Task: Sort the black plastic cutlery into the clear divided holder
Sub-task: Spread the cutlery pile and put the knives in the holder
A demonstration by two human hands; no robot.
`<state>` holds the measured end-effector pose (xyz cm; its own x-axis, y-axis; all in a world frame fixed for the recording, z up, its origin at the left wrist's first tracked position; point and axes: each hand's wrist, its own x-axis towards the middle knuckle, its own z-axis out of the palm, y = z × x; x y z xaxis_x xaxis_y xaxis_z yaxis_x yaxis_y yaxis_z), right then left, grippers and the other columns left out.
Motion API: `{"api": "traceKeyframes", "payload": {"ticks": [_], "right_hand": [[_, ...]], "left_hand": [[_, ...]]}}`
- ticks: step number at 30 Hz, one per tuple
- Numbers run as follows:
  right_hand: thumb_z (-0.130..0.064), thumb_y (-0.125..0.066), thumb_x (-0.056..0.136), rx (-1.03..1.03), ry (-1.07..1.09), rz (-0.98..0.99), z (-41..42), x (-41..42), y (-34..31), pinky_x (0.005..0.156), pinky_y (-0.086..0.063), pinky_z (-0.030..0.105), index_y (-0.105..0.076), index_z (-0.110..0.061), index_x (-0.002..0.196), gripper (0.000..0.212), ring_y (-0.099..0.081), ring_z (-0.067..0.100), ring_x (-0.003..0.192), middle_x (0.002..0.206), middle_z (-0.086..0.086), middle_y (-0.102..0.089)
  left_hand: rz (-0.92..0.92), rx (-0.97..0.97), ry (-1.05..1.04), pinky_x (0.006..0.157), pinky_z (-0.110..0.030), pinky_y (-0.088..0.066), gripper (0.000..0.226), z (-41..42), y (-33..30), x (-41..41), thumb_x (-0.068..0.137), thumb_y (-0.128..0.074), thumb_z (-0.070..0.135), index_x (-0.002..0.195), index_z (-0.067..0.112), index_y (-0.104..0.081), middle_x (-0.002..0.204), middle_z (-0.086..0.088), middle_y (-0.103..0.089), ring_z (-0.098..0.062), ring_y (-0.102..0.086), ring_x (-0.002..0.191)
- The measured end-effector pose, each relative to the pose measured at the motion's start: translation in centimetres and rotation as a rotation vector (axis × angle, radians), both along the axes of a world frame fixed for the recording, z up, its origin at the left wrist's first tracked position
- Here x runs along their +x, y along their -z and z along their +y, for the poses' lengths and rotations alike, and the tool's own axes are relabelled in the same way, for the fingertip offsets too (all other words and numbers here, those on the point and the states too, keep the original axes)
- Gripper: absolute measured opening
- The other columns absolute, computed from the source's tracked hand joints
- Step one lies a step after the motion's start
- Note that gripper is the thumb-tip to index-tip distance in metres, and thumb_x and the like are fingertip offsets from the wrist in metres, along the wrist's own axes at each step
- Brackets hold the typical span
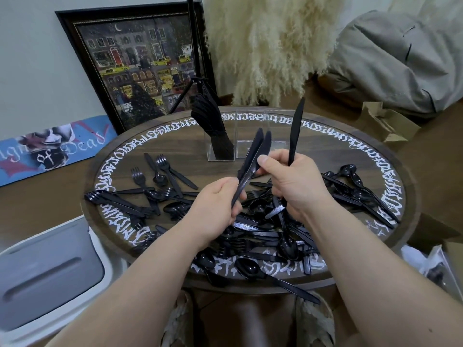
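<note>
My left hand (218,201) grips the handles of two black plastic knives (255,154), blades pointing up and away. My right hand (293,181) holds a single black knife (295,128) upright, and its thumb touches the pair held by the left. Both hands hover over a pile of black forks, spoons and knives (263,229) on the round table. The clear divided holder (253,136) stands at the table's far side. Its left compartment holds a bunch of black knives (210,118); the other compartments look empty.
The round wooden table (325,151) has a white lettered rim. Loose forks and spoons (160,179) lie at the left, more spoons (355,186) at the right. A white bin (50,271) stands at the lower left; a framed picture (140,66), tripod and pampas grass stand behind.
</note>
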<state>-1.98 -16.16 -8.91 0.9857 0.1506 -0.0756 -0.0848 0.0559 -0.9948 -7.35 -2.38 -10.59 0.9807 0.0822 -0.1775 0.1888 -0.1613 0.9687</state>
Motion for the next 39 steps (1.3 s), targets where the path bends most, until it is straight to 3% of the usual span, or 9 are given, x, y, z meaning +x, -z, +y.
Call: {"api": "traceKeyframes", "payload": {"ticks": [5,7,10,12,15,19,23,31,39], "right_hand": [[-0.013,-0.065,0.088,-0.038,0.026,-0.006,0.1,0.0,0.1,0.039,-0.031,0.012,-0.059,-0.010,0.075,0.016,-0.042,0.000,0.036,0.063,0.003,-0.057],[-0.030,-0.064,0.089,-0.092,0.036,0.020,0.2,0.1,0.1,0.044,-0.033,0.015,-0.059,-0.012,0.080,0.021,-0.041,0.000,0.039,0.062,-0.002,-0.054],[-0.058,-0.039,0.094,-0.019,0.043,0.176,0.0,0.4,-0.1,0.046,-0.025,0.024,-0.061,-0.014,0.097,0.049,-0.031,0.008,0.043,0.058,-0.003,-0.050],[-0.047,-0.034,0.099,0.064,0.058,0.194,-0.1,0.5,-0.2,0.045,-0.024,0.025,-0.061,-0.012,0.096,0.045,-0.028,0.011,0.045,0.054,-0.002,-0.046],[-0.018,-0.045,0.096,0.087,0.053,0.148,0.0,0.3,-0.2,0.051,-0.035,0.023,-0.063,-0.012,0.086,0.022,-0.040,0.013,0.056,0.059,-0.003,-0.048],[-0.010,-0.055,0.093,0.045,-0.019,0.112,0.3,-0.1,-0.1,0.065,-0.039,0.026,-0.068,-0.017,0.086,0.016,-0.055,0.012,0.069,0.067,-0.002,-0.064],[0.000,-0.057,0.090,0.148,-0.098,0.127,1.0,-0.5,-0.2,0.054,-0.039,0.021,-0.055,-0.013,0.079,0.017,-0.054,0.010,0.057,0.078,0.008,-0.070],[-0.003,-0.065,0.087,0.220,-0.109,0.198,0.8,-0.4,-0.1,0.049,-0.047,0.017,-0.058,-0.013,0.075,0.017,-0.058,0.008,0.051,0.059,-0.001,-0.061],[0.000,-0.066,0.085,0.262,-0.077,0.196,0.9,-0.3,0.3,0.052,-0.051,0.019,-0.054,-0.011,0.072,0.021,-0.060,0.011,0.054,0.065,0.006,-0.059]], "left_hand": [[-0.040,0.067,0.115,0.044,-0.018,-0.030,0.033,0.2,0.0,-0.1,0.101,-0.037,0.030,0.080,0.010,-0.053,0.049,0.007,-0.041,-0.007,-0.034,0.041],[-0.057,0.130,0.102,0.045,-0.020,-0.033,0.031,0.2,0.1,0.0,0.101,-0.037,0.026,0.079,0.010,-0.053,0.049,0.007,-0.043,-0.009,-0.038,0.042],[-0.077,0.198,0.021,0.050,-0.025,-0.037,0.032,0.6,0.5,0.3,0.100,-0.038,0.026,0.076,0.013,-0.053,0.050,0.007,-0.046,-0.012,-0.043,0.045],[-0.115,0.221,-0.043,0.052,-0.028,-0.033,0.032,0.9,0.8,0.4,0.099,-0.038,0.029,0.073,0.018,-0.054,0.048,0.010,-0.043,-0.012,-0.038,0.047],[-0.122,0.243,-0.124,0.058,-0.030,-0.031,0.030,0.9,0.9,0.5,0.097,-0.038,0.030,0.076,0.020,-0.057,0.052,0.011,-0.040,-0.011,-0.036,0.053],[-0.086,0.195,-0.162,0.065,-0.031,-0.032,0.029,0.5,0.7,0.7,0.097,-0.038,0.028,0.076,0.025,-0.058,0.061,0.009,-0.042,-0.012,-0.039,0.060],[-0.020,0.153,-0.153,0.063,-0.030,-0.033,0.030,0.0,0.5,0.8,0.096,-0.039,0.027,0.073,0.014,-0.053,0.064,0.005,-0.045,-0.015,-0.040,0.064],[-0.044,0.256,-0.074,0.068,-0.036,-0.035,0.035,-0.2,0.5,0.5,0.097,-0.036,0.028,0.067,0.011,-0.044,0.069,-0.001,-0.048,-0.019,-0.044,0.070],[-0.010,0.004,-0.057,0.052,-0.024,-0.032,0.041,-0.7,0.1,0.3,0.101,-0.032,0.040,0.078,0.017,-0.057,0.054,0.005,-0.046,-0.009,-0.037,0.049]]}}
